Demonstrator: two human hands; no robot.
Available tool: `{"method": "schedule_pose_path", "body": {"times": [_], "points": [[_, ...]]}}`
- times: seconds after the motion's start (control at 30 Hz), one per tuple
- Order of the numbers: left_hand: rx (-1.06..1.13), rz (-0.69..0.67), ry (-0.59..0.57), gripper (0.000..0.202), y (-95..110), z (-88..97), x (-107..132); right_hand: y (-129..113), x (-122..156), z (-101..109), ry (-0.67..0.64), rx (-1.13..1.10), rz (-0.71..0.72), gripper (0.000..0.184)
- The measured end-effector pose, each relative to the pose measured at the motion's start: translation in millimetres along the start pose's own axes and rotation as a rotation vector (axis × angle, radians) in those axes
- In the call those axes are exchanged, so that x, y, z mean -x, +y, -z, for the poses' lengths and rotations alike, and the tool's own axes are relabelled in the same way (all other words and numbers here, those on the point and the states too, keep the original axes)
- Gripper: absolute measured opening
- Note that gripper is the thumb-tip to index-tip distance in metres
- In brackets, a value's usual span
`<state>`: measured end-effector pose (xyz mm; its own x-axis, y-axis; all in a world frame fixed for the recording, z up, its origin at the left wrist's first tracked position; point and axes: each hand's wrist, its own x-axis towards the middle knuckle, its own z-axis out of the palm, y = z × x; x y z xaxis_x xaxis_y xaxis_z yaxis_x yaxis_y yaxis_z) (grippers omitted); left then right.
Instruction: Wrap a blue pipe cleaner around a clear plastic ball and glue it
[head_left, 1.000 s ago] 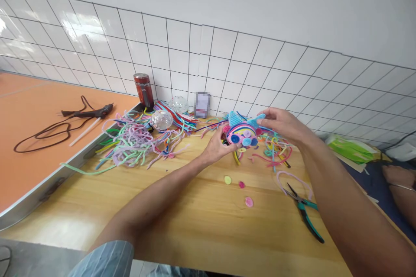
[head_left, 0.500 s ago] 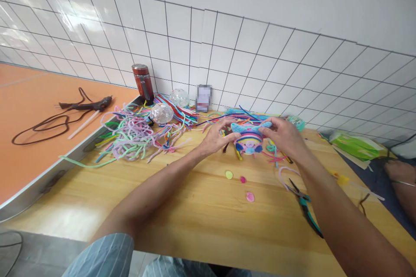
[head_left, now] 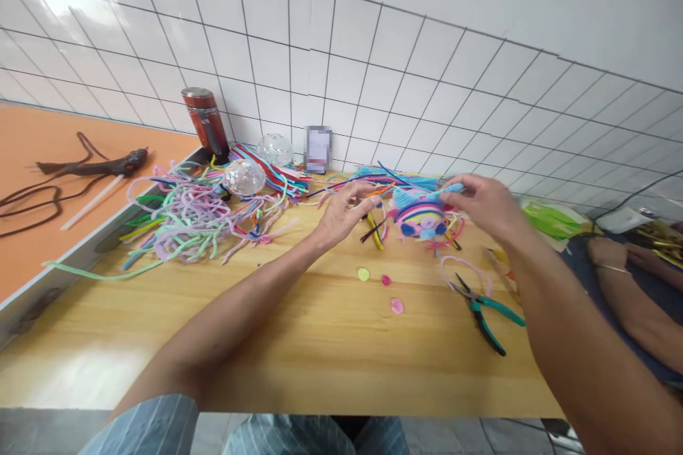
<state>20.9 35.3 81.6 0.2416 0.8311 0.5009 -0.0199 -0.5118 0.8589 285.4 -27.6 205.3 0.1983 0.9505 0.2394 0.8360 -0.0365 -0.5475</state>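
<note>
A striped pipe-cleaner animal figure (head_left: 421, 215) in blue, pink, yellow and purple is above the table, with dark blue and light blue pieces low on its front. My right hand (head_left: 483, 206) pinches the light blue ear-like part at its right side. To the figure's left is my left hand (head_left: 344, 213), thumb and fingers apart, holding nothing that I can see. Yellow and dark brown pipe cleaners (head_left: 376, 231) lie just by its fingertips. In front of the hands lie a yellow disc (head_left: 363, 274), a small magenta disc (head_left: 385, 280) and a pink disc (head_left: 396, 306).
Pliers (head_left: 483, 313) with teal handles lie at the right beside a pale pink loop. A tangled pipe-cleaner heap (head_left: 192, 213), clear balls (head_left: 244, 177), a red flask (head_left: 205, 124) and a phone (head_left: 319, 149) are further back. A glue gun (head_left: 107, 165) lies left. Another person's arm (head_left: 629, 284) is at right.
My left hand has come off the figure. My right hand keeps hold of the blue part, and the figure is now tilted. The view has shifted to the right.
</note>
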Motion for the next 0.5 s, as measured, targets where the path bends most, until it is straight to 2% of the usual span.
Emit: {"method": "schedule_pose_path", "body": {"times": [0.13,0.27,0.4,0.5], "points": [[-0.082,0.067,0.067,0.042,-9,1.3,0,15,-16,62,0.168,-0.022,-0.169,0.007],[-0.136,0.122,0.117,0.044,-32,7.7,0,44,-32,115,0.346,-0.071,-0.299,0.023],[-0.196,0.205,0.154,0.043,-56,16.3,5,88,-42,142,0.464,-0.087,-0.404,0.033],[-0.234,0.271,0.165,0.04,-70,20.9,10,127,-49,148,0.497,-0.075,-0.501,0.026]]}}
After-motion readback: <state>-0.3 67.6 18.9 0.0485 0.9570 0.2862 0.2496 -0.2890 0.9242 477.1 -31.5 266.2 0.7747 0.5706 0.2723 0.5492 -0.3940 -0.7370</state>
